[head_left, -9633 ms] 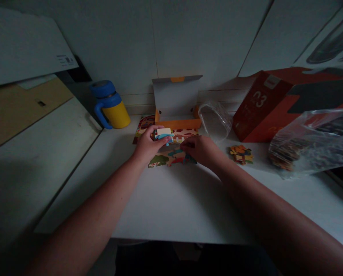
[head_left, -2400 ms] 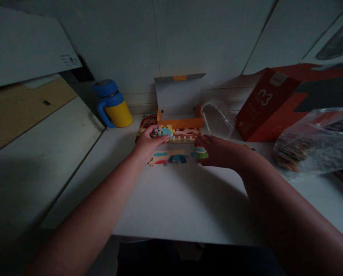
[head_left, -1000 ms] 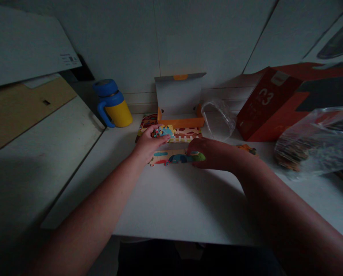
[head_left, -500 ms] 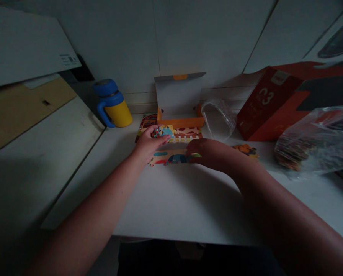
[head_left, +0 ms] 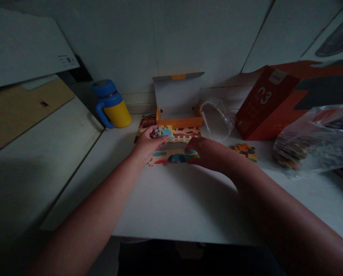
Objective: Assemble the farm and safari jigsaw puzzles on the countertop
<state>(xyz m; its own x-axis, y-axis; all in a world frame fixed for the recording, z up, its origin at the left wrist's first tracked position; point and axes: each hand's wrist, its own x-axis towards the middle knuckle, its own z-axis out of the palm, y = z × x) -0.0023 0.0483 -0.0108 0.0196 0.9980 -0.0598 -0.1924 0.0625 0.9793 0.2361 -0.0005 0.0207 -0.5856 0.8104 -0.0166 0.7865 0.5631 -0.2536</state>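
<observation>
Right hand (head_left: 207, 151): shifted leftward, curled at the colourful flat cardboard strip (head_left: 175, 157), perhaps steadying; can't tell if pinching!
Left hand (head_left: 147, 142): pinching small yellow-blue cardboard pieces (head_left: 166, 131), presumably for handiness.

The left hand (head_left: 147, 142) grips a few puzzle pieces (head_left: 166, 131). Nearer the body, between the hands, lies a joined strip (head_left: 174, 156) – the right hand (head_left: 203, 152) curls over its right end. Beyond both hands stands an open orange box (head_left: 177, 123); past the left hand, a blue-and-yellow mug (head_left: 118, 114). Right of the right hand – loose pieces (head_left: 245, 151), then a clear bag (head_left: 326, 132) before a red box (head_left: 270, 100).
</observation>
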